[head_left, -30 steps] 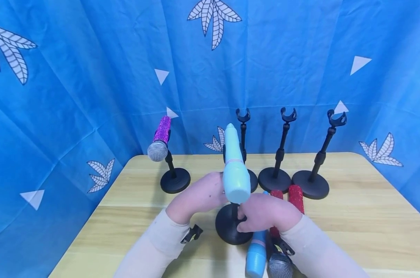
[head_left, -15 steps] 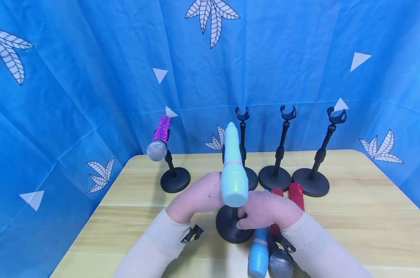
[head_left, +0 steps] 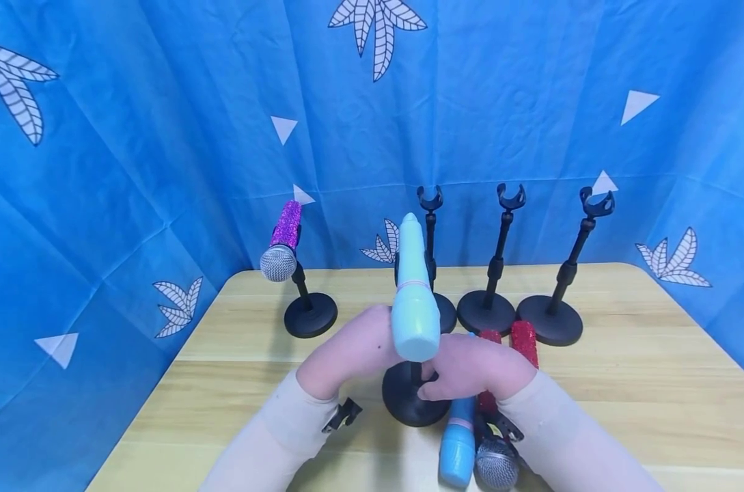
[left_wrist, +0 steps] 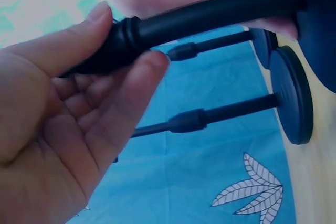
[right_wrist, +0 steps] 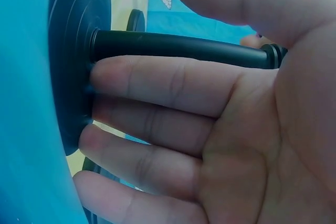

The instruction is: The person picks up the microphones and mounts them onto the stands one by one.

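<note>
A pale teal microphone (head_left: 416,321) lies in the clip of the nearest black microphone stand (head_left: 408,406), head tilted down toward me. My left hand (head_left: 365,345) grips this stand's collar under the microphone; the left wrist view has the thumb and fingers around the pole (left_wrist: 220,17). Lower down, my right hand (head_left: 479,365) lies beside the pole. Its fingers (right_wrist: 168,85) are straight in the right wrist view, their tips at the stand's round base (right_wrist: 79,61). The microphone hides part of both hands in the head view.
At the left, a purple glitter microphone (head_left: 287,225) rests on its own stand (head_left: 310,316). Three bare stands, one of them the rightmost stand (head_left: 550,320), line the back. A blue microphone (head_left: 458,447) and red glitter microphones (head_left: 523,342) lie by my right forearm.
The head view has shifted slightly. Both hands keep their places at the stand, and the teal microphone stays in its clip.
</note>
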`<action>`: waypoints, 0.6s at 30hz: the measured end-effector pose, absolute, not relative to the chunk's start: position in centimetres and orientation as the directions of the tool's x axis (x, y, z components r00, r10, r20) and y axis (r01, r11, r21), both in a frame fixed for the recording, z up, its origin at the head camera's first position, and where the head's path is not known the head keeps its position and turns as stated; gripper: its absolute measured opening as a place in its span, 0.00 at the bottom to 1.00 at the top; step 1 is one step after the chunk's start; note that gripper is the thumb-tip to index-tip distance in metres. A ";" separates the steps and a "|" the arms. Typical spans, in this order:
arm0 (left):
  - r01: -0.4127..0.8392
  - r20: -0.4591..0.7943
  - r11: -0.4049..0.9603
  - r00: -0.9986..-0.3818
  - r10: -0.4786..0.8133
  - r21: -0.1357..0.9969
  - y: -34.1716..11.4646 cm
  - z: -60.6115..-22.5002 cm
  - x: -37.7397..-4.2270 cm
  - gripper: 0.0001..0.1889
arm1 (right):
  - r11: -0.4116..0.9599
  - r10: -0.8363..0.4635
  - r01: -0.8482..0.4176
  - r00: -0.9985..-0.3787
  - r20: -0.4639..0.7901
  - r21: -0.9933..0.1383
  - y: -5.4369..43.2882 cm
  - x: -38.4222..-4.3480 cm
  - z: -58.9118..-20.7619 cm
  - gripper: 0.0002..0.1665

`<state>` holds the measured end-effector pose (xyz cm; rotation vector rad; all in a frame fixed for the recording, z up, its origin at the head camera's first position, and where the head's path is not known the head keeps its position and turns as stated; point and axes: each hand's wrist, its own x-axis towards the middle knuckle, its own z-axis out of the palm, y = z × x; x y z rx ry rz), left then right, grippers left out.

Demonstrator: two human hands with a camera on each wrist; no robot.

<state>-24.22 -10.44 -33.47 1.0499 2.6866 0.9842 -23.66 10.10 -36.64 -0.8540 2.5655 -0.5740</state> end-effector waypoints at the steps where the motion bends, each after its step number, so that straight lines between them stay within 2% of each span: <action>1: 0.587 0.148 0.548 -0.751 0.644 0.595 -10.4 -33.5 -24.3 0.06 | 0.731 -0.634 -0.483 -0.742 -0.219 -0.482 10.1 -23.7 -36.7 0.13; 3: 0.620 0.171 0.537 -0.730 0.662 0.572 -10.4 -33.5 -24.4 0.08 | 0.731 -0.643 -0.504 -0.736 -0.214 -0.461 10.1 -23.7 -36.7 0.10; 7: 0.639 0.186 0.523 -0.716 0.673 0.564 -10.3 -33.7 -24.7 0.09 | 0.734 -0.651 -0.532 -0.729 -0.212 -0.423 10.1 -23.8 -36.6 0.18; 10: 0.617 0.167 0.511 -0.720 0.673 0.599 -10.3 -33.6 -24.6 0.10 | 0.737 -0.652 -0.542 -0.727 -0.213 -0.404 10.1 -23.9 -36.6 0.21; 14: 0.606 0.152 0.469 -0.700 0.698 0.642 -10.4 -33.4 -24.6 0.10 | 0.722 -0.671 -0.566 -0.714 -0.202 -0.397 10.1 -23.8 -36.7 0.21; 18: 0.625 0.167 0.482 -0.700 0.695 0.614 -10.6 -33.5 -24.7 0.07 | 0.718 -0.671 -0.558 -0.714 -0.200 -0.416 10.1 -23.7 -36.7 0.19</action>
